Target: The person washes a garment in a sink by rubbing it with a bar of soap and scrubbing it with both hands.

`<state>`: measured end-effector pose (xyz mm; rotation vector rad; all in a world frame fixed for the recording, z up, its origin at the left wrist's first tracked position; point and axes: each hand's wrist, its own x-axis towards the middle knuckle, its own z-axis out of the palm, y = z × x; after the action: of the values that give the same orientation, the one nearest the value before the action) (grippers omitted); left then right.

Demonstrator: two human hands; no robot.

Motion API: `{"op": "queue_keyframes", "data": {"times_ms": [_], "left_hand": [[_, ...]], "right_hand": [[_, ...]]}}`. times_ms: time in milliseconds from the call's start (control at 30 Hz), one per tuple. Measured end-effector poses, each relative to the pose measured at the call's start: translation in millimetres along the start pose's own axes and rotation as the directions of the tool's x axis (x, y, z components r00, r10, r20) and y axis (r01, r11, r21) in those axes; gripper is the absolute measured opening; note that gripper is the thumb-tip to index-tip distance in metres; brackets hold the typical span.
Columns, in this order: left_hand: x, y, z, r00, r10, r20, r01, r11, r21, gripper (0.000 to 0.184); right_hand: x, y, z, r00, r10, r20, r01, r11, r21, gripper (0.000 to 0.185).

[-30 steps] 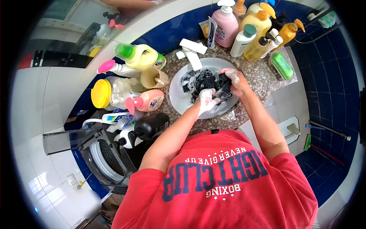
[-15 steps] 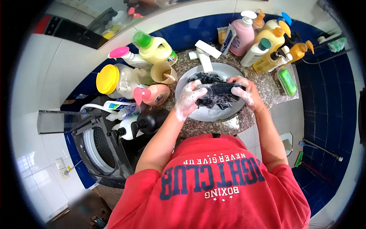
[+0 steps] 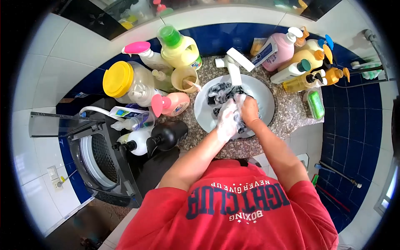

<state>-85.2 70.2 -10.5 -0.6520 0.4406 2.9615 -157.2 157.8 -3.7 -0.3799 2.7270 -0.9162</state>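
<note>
A wet black cloth (image 3: 218, 92), streaked with white suds, lies bunched in the round white washbasin (image 3: 266, 102). Lather covers my left hand (image 3: 228, 118), which is closed on part of the cloth. Pressed close against it, my right hand (image 3: 250, 109) also grips the cloth, and its fingertips are partly hidden. Both hands are over the middle of the basin, just below the white faucet (image 3: 235, 75). Some of the cloth shows left of the hands and a little beneath them.
Left of the basin stand a beige cup (image 3: 183, 79), a pink pump bottle (image 3: 171, 104), a yellow-lidded jar (image 3: 121, 81) and a black bottle (image 3: 168, 135). Several pump bottles (image 3: 281, 50) and a green soap box (image 3: 315, 105) line the right. A top-loading washer (image 3: 98, 160) is at lower left.
My hands have come together from holding the cloth stretched between them. The cloth is now bunched lower in the basin, and the camera view has shifted slightly.
</note>
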Motion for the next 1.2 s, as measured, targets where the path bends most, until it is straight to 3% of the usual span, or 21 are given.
{"op": "queue_keyframes", "data": {"times_ms": [67, 100, 167, 200, 267, 333, 400, 433, 467, 500, 533, 667, 767, 800, 867, 900, 1033, 1067, 1100, 1133, 1200], "left_hand": [[6, 1, 6, 0.989, 0.122, -0.088, -0.106, 0.981, 0.163, 0.027], [13, 9, -14, 0.997, 0.082, 0.007, -0.076, 0.886, 0.457, 0.029], [77, -23, -169, 0.999, 0.031, 0.007, -0.026, 0.676, 0.736, 0.037], [17, 15, -21, 0.97, -0.238, -0.04, 0.232, 0.964, -0.127, 0.044], [35, -7, -72, 0.858, -0.107, 0.503, 0.164, 0.984, -0.071, 0.04], [-8, 1, 8, 0.983, 0.161, -0.088, -0.122, 0.931, 0.345, 0.033], [2, 3, 5, 0.989, -0.019, -0.146, 0.032, 0.995, 0.091, 0.035], [8, 12, -18, 0.963, 0.226, 0.145, -0.269, 0.816, 0.511, 0.035], [12, 21, -39, 0.818, 0.294, 0.494, -0.575, 0.408, 0.709, 0.035], [10, 21, -23, 0.871, 0.379, 0.312, -0.485, 0.561, 0.671, 0.029], [11, 29, -3, 0.961, 0.275, -0.008, -0.212, 0.759, 0.616, 0.028], [20, 31, 3, 0.97, 0.209, -0.124, -0.055, 0.685, 0.726, 0.029], [19, 35, -10, 0.978, 0.117, 0.174, -0.2, 0.265, 0.943, 0.038], [16, 30, -14, 0.99, 0.07, 0.126, -0.142, 0.339, 0.93, 0.033], [14, 26, -29, 0.994, -0.109, 0.032, -0.006, 0.231, 0.973, 0.033], [10, 33, -23, 0.989, -0.127, 0.07, -0.085, -0.114, 0.99, 0.035], [14, 39, -39, 0.952, -0.082, 0.294, -0.295, -0.492, 0.819, 0.032], [13, 35, -41, 0.952, -0.086, 0.295, -0.298, -0.494, 0.817, 0.032], [4, 36, -17, 0.982, 0.023, 0.187, -0.188, 0.048, 0.981, 0.032], [-1, 36, -3, 0.998, 0.054, 0.032, -0.057, 0.583, 0.811, 0.031], [3, 34, -7, 0.997, 0.003, 0.081, -0.062, 0.67, 0.74, 0.034]], "right_hand": [[-7, -2, 8, 0.977, -0.157, -0.142, 0.15, 0.987, -0.059, 0.017], [-14, -10, 12, 0.961, -0.248, -0.125, 0.239, 0.968, -0.079, 0.015], [-52, -49, 17, 0.961, -0.259, -0.096, 0.245, 0.96, -0.139, 0.011], [-69, -69, 13, 0.979, -0.181, -0.094, 0.163, 0.971, -0.177, 0.012], [-39, -29, 28, 0.965, -0.259, -0.051, 0.26, 0.966, 0.009, 0.015], [-12, 23, 34, 0.974, -0.213, -0.076, 0.205, 0.974, -0.097, 0.019], [4, 2, 0, 0.992, 0.122, -0.003, -0.116, 0.95, 0.289, 0.032], [2, 1, -5, 0.992, 0.125, -0.003, -0.119, 0.95, 0.287, 0.032], [0, 1, -9, 0.976, 0.101, 0.195, -0.187, 0.849, 0.495, 0.036], [0, 1, -15, 0.928, 0.025, 0.372, -0.282, 0.7, 0.656, 0.041], [0, 0, -25, 0.859, -0.024, 0.512, -0.25, 0.852, 0.459, 0.036], [-7, 8, -30, 0.808, -0.137, 0.573, -0.135, 0.903, 0.407, 0.028], [-7, 22, -47, 0.856, 0.014, 0.518, -0.392, 0.672, 0.629, 0.015], [-8, 33, -50, 0.839, 0.075, 0.538, -0.479, 0.57, 0.668, 0.016], [-18, 21, -74, 0.918, 0.075, 0.389, -0.382, 0.427, 0.82, 0.022], [-18, 25, -77, 0.921, 0.077, 0.381, -0.384, 0.33, 0.862, 0.024], [-23, 25, -93, 0.901, 0.285, 0.328, -0.361, 0.071, 0.93, 0.015], [-21, 41, -79, 0.901, 0.287, 0.326, -0.359, 0.069, 0.931, 0.015], [-17, 67, -53, 0.936, 0.319, 0.148, -0.216, 0.192, 0.957, 0.013], [-15, 82, -39, 0.944, 0.328, -0.036, -0.073, 0.315, 0.946, 0.01], [-24, 55, -20, 0.928, 0.205, -0.313, 0.047, 0.766, 0.641, 0.015]]}}
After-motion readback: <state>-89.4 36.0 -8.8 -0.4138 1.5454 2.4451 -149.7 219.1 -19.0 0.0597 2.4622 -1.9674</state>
